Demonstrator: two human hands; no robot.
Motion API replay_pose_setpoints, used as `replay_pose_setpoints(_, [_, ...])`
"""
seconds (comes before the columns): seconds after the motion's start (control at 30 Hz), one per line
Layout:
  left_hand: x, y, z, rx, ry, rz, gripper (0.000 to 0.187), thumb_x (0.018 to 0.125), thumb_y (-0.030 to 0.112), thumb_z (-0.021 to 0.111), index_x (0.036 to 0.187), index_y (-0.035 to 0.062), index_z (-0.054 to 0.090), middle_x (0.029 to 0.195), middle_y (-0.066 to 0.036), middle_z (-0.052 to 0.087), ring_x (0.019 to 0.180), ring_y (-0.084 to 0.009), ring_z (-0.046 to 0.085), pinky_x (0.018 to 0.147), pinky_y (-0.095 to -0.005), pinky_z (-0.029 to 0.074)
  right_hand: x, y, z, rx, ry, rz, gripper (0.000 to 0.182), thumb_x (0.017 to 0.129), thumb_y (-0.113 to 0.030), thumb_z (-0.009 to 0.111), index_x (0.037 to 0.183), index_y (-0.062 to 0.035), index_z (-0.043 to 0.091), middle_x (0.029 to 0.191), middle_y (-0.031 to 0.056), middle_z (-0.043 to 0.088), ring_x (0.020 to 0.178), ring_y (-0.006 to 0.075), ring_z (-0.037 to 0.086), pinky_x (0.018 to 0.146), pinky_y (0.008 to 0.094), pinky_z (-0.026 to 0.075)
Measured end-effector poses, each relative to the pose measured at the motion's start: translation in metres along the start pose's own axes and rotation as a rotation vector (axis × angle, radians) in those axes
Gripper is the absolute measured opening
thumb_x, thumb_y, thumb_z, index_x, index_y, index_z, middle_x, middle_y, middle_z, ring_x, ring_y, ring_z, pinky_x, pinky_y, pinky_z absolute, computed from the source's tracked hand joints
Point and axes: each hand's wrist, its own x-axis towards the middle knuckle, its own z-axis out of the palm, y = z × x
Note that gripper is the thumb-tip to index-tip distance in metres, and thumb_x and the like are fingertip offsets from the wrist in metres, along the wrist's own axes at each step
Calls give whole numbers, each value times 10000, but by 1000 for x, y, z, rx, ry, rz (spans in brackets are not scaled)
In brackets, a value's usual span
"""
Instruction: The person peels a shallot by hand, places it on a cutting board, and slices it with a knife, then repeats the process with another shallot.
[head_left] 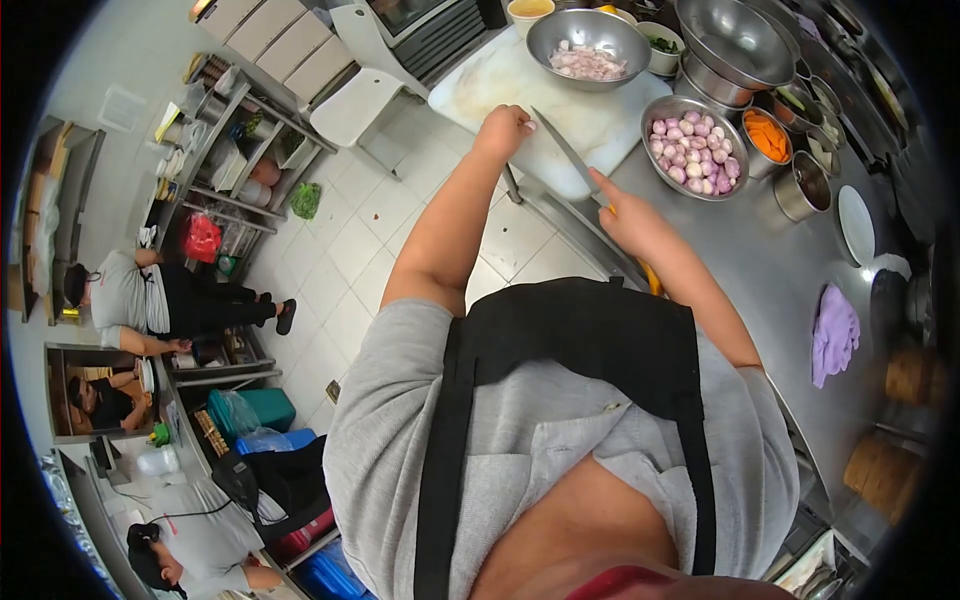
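A knife with a long blade lies over the white cutting board, and my right hand grips its yellow handle, index finger stretched along it. Close to the blade's tip, above the board's front edge, my left hand is closed; whatever its curled fingers may hold is hidden. Sliced shallots fill the bottom of a steel bowl at the back of the board. Whole peeled shallots are heaped in a second steel bowl to the right of the board.
Carrot pieces, steel pots and a large stacked bowl crowd the right rear. A white oval plate and purple gloves lie farther along the steel counter. Behind, two people stand near shelving; another shows through a hatch.
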Motion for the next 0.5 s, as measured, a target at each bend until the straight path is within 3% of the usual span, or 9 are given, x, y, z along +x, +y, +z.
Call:
replay_pose_setpoints(0.1, [8,2,0,-54,-70,-60,218,731,175,715,867,17,652,877,-167,642,830,-319,614,747,-389,480,0,-9,-1,-35,-44,20,611,856,-127,451,1433,-211,266,731,246,584,662,349,583,658,415,455])
replay_pose_setpoints(0.2, [13,3,1,56,-50,0,190,712,157,712,848,36,656,826,-170,650,829,-319,622,744,-391,484,0,-10,5,-89,-57,43,615,856,-117,447,1433,-217,262,734,244,585,654,346,577,653,423,453])
replay_pose_setpoints(0.27, [19,8,-5,199,-162,26,170,701,141,702,835,47,659,842,-174,654,849,-320,622,761,-386,490,-1,-15,1,-76,-32,50,622,850,-104,442,1433,-224,262,722,241,583,648,347,575,642,430,450])
replay_pose_setpoints(0.5, [26,2,2,246,-103,94,190,689,192,714,797,51,646,831,-153,659,821,-302,631,732,-375,499,-10,-20,-12,-114,-24,-17,636,844,-87,436,1436,-230,254,740,241,590,659,348,580,645,438,448])
